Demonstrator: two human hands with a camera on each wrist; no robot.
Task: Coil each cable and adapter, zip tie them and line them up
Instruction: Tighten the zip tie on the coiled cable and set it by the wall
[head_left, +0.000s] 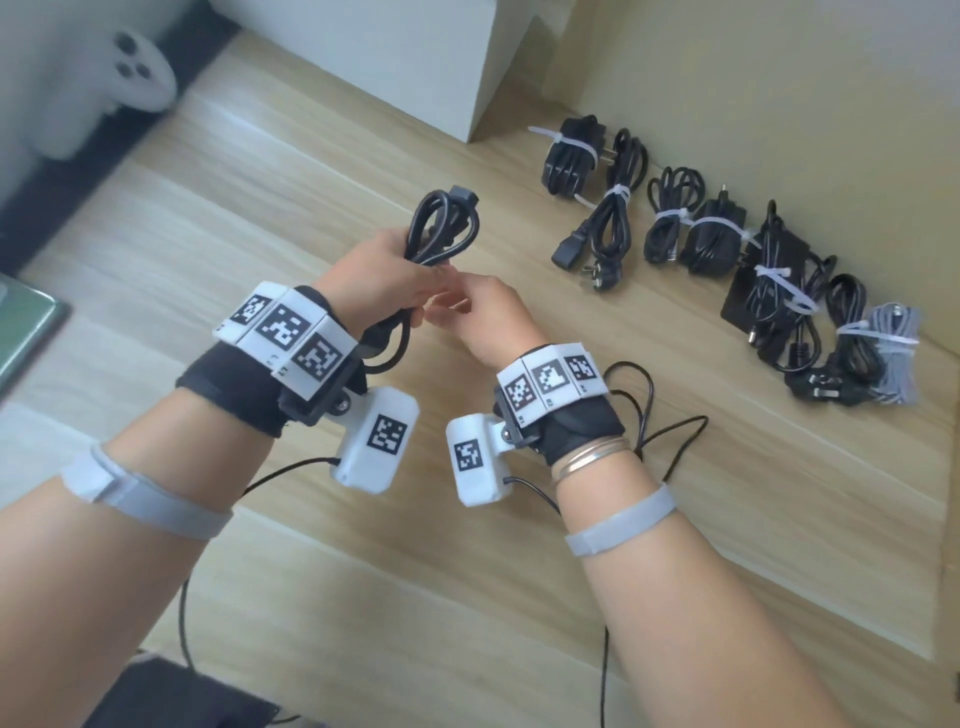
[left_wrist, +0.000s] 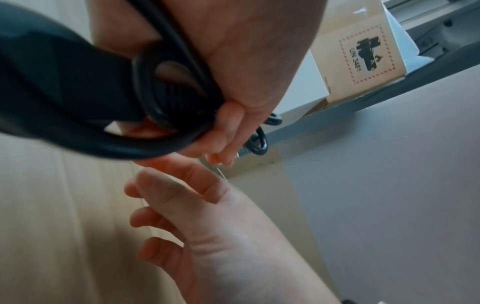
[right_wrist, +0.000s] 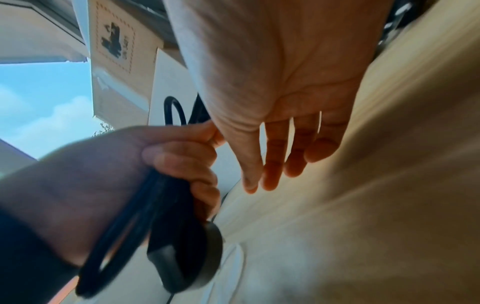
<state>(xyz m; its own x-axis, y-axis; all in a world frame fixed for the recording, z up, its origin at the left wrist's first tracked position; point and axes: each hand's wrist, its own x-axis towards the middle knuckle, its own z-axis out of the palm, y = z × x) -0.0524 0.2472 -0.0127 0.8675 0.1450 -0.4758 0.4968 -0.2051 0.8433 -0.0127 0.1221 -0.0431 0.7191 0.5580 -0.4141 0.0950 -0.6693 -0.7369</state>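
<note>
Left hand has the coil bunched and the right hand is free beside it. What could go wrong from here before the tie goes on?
1. The left hand alone grips the coiled black cable, which shows no tie; loops sticking out above the fist could spring loose if the grip eases.
2. The right hand is open and holds nothing, and no loose zip tie is in view, so fetching one may mean a long one-handed hold.
3. The plug end hangs below the fist and could drag the coil open.

Tied bundles (head_left: 727, 244) lined up on the table (head_left: 311, 171) along the wall, right of the hands
</note>
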